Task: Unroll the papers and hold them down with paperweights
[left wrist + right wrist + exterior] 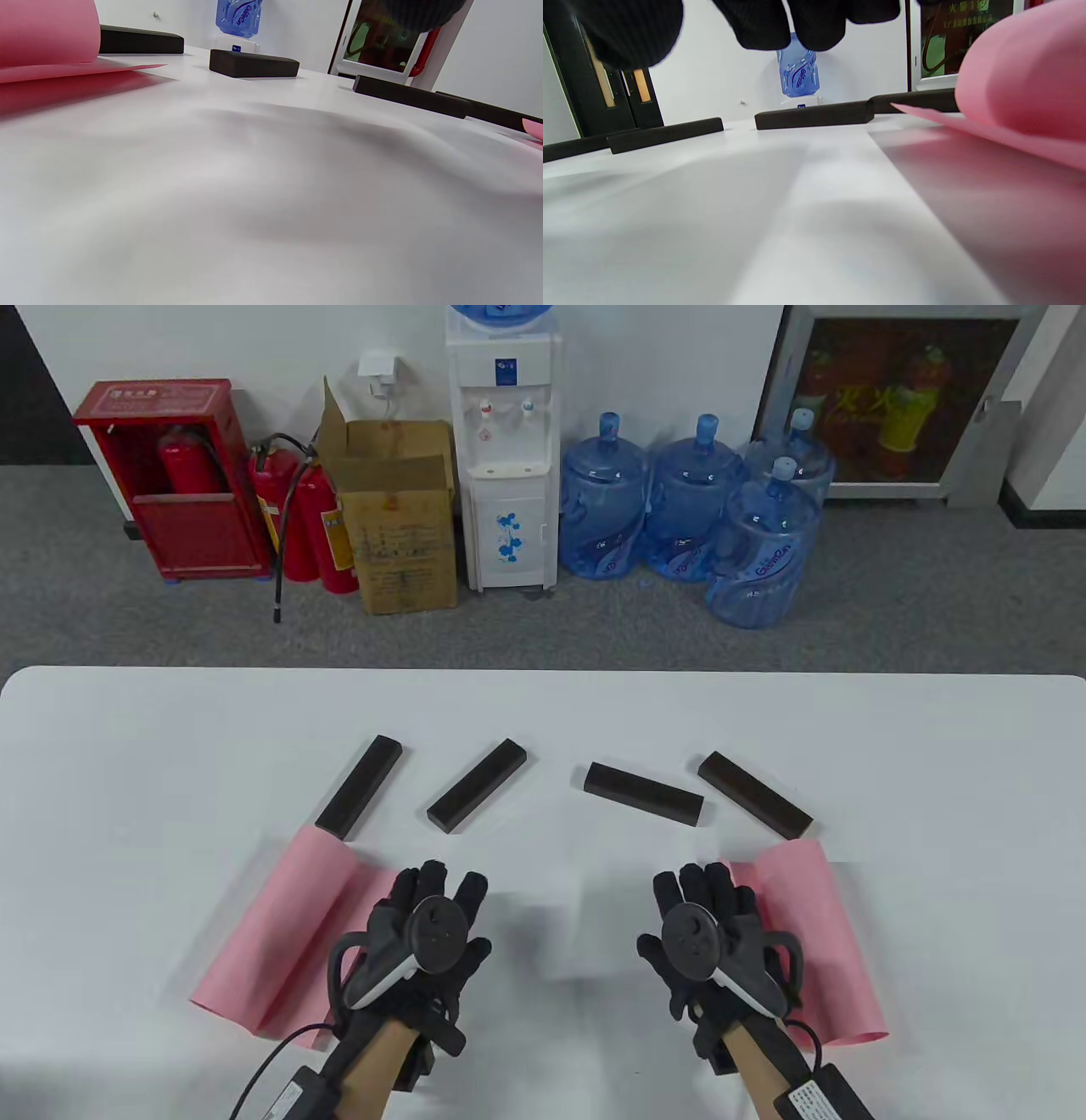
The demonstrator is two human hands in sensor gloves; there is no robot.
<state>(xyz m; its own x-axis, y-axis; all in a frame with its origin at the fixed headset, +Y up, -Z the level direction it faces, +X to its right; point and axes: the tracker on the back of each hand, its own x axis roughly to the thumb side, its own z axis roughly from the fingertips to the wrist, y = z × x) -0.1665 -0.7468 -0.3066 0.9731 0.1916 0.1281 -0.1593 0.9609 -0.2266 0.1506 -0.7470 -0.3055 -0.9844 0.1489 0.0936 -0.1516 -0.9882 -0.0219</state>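
Observation:
Four dark bar paperweights lie in a row across the table: far left (pixel 360 786), mid left (pixel 476 796), mid right (pixel 644 793), far right (pixel 754 795). A pink sheet (pixel 280 933) curls up at the left, its far corner against the far-left bar. Another pink curl (pixel 814 933) stands at the right. My left hand (pixel 437 882) lies palm down, fingers spread, at the left sheet's inner edge. My right hand (pixel 700 882) lies palm down at the right curl's inner edge. Neither hand holds anything. The right wrist view shows the curl (pixel 1022 84) and my fingertips (pixel 814 21) above the table.
A faint white sheet (pixel 594 899) lies flat between my hands. The white table (pixel 127 746) reaches wide to both sides. Beyond its far edge stand a water dispenser (pixel 502 458), water jugs, a cardboard box and fire extinguishers on the floor.

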